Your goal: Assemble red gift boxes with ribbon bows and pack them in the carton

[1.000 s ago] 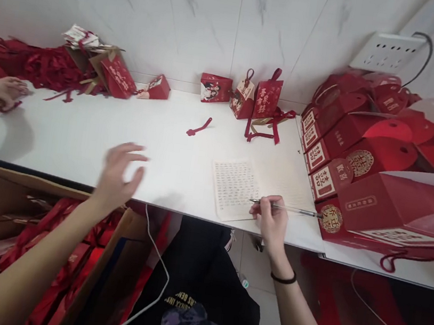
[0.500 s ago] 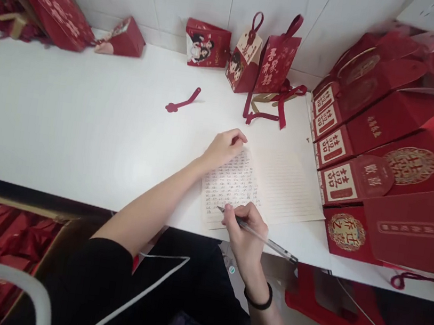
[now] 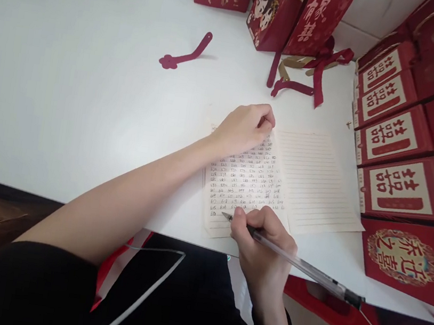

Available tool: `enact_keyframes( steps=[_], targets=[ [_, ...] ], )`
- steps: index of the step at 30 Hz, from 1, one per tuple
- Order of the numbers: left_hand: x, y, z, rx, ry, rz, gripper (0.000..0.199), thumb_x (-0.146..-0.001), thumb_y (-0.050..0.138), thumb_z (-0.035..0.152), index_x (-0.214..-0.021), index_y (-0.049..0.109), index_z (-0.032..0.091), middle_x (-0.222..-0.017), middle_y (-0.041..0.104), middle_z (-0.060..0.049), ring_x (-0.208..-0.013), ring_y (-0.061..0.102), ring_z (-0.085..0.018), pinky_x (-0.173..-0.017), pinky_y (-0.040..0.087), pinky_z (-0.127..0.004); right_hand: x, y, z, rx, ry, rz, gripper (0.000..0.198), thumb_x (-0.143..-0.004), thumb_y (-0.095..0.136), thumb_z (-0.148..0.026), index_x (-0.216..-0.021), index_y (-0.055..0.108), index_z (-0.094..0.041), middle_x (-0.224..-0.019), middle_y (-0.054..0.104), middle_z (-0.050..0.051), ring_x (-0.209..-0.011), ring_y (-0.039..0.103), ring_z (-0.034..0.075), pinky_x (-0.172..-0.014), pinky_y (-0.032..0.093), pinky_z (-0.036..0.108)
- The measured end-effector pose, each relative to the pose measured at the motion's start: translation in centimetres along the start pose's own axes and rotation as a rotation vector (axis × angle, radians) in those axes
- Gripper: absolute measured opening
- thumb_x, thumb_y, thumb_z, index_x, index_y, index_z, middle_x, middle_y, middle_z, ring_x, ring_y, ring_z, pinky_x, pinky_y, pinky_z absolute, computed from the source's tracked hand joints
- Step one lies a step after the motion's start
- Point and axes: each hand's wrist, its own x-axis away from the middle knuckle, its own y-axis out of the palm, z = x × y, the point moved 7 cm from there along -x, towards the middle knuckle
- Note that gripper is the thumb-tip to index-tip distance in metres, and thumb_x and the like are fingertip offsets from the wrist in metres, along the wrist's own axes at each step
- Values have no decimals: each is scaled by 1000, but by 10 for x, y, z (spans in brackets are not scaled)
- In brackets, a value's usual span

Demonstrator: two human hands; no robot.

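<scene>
An open lined notebook [image 3: 321, 185] lies near the table's front edge, its left page filled with rows of handwritten numbers and its right page blank. My right hand [image 3: 265, 244] pinches a clear-barrelled pen [image 3: 303, 267] with a dark grip. The pen's tip is at the lowest written row of the left page, just right of the last number. Curled into a loose fist, my left hand [image 3: 246, 129] rests on the top of that page and covers some of the upper rows. Nothing shows between its fingers.
Red gift boxes [image 3: 397, 188] are stacked along the right side. More decorated boxes [image 3: 276, 15] stand against the back wall, with ribbons [image 3: 320, 72] in front. A dark red strap [image 3: 187, 53] lies left of them. Below the table's edge, a white cable [image 3: 141, 300] crosses my lap.
The view has come closer and lower, so everything looks larger. My right hand still holds the pen at the page's bottom row. My left hand stays on the page top.
</scene>
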Motion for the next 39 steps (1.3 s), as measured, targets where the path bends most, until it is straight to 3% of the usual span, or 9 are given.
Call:
enact_keyframes(
  steps=[13, 18, 28, 31, 34, 37, 39],
  targets=[
    [-3, 2, -2, 62, 15, 3, 14, -82, 44, 11, -78, 57, 14, -74, 49, -2, -81, 55, -15, -69, 41, -28, -1, -2, -3, 46, 8, 22, 34, -83, 58, -19, -57, 35, -17, -47, 37, -6, -42, 34, 6, -38, 27, 17],
    [0, 2, 1, 54, -10, -14, 17, -84, 40, 11, -80, 56, 13, -75, 48, -2, -79, 56, -14, -68, 41, -28, 0, -3, -6, 84, -50, 42, 33, -80, 55, -13, -58, 30, -17, -48, 31, -7, -42, 27, 5, -38, 25, 17],
    [0, 1, 3, 37, -10, -3, 17, -82, 41, 8, -77, 56, 14, -69, 48, 0, -71, 56, -12, -66, 41, -27, 1, -4, -5, 107, -31, 69, 33, -80, 53, -14, -58, 29, -17, -48, 30, -7, -42, 26, 6, -39, 23, 18],
    [0, 1, 2, 28, -1, 3, 18, -82, 41, 6, -77, 56, 14, -67, 49, 0, -68, 55, -12, -65, 40, -27, 2, -6, 1, -22, 46, 28, 34, -80, 54, -13, -57, 29, -17, -48, 29, -6, -42, 27, 6, -38, 23, 17],
    [0, 0, 3, 37, 4, 8, 18, -81, 41, 6, -76, 56, 14, -66, 52, 0, -65, 53, -12, -64, 40, -28, 1, -13, 9, -357, 130, 46, 35, -80, 52, -11, -57, 26, -17, -45, 28, -7, -39, 27, 6, -36, 24, 16],
    [0, -1, 2, 22, 2, 8, 18, -81, 41, 8, -76, 57, 15, -67, 55, 0, -65, 53, -12, -64, 40, -28, -4, -24, 15, -726, 162, 125, 35, -84, 48, -15, -59, 23, -19, -41, 23, -8, -35, 22, 6, -35, 23, 15],
    [-1, -1, 0, 4, 3, 10, 18, -80, 41, 9, -77, 58, 15, -67, 57, 0, -66, 53, -13, -64, 40, -28, -10, -39, 21, -805, 158, 243, 31, -82, 48, -17, -60, 25, -19, -41, 21, -9, -35, 18, 6, -35, 21, 14]
  ],
)
